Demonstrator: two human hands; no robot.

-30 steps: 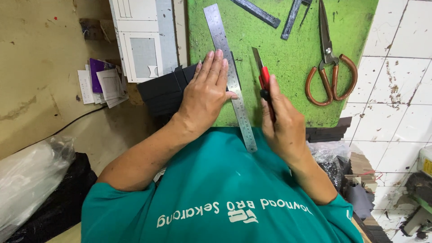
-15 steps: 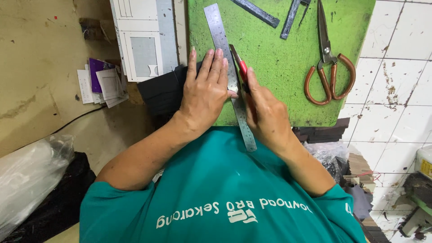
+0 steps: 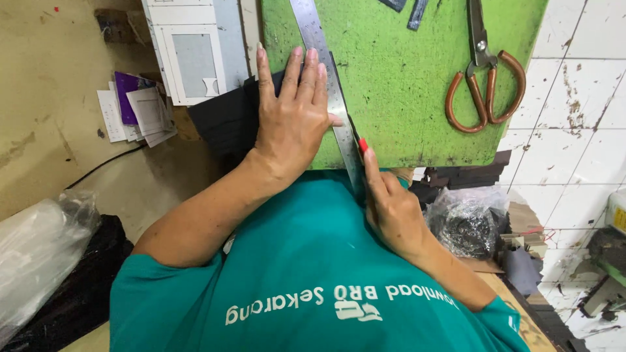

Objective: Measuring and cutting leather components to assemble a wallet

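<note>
Head view: the left hand point(image 3: 293, 120) is pressing flat, fingers spread, on the steel ruler point(image 3: 329, 98), whose long axis is running away across the green mat point(image 3: 404, 85); the right hand point(image 3: 391, 208) is gripping a red-tipped knife point(image 3: 360, 142) against the ruler's right edge, near its closer end

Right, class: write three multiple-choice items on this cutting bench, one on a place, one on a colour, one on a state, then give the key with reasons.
1. Where do the scissors lie?
A. on the green mat's right part
B. on the floor
C. in the left hand

2. What colour is the cutting mat?
A. blue
B. green
C. white

3. How is the left hand placed?
A. raised in the air
B. clenched round the scissors
C. pressed flat beside the steel ruler

Key: A, they rest on the mat; B, its surface is green; C, fingers spread flat there.
</note>
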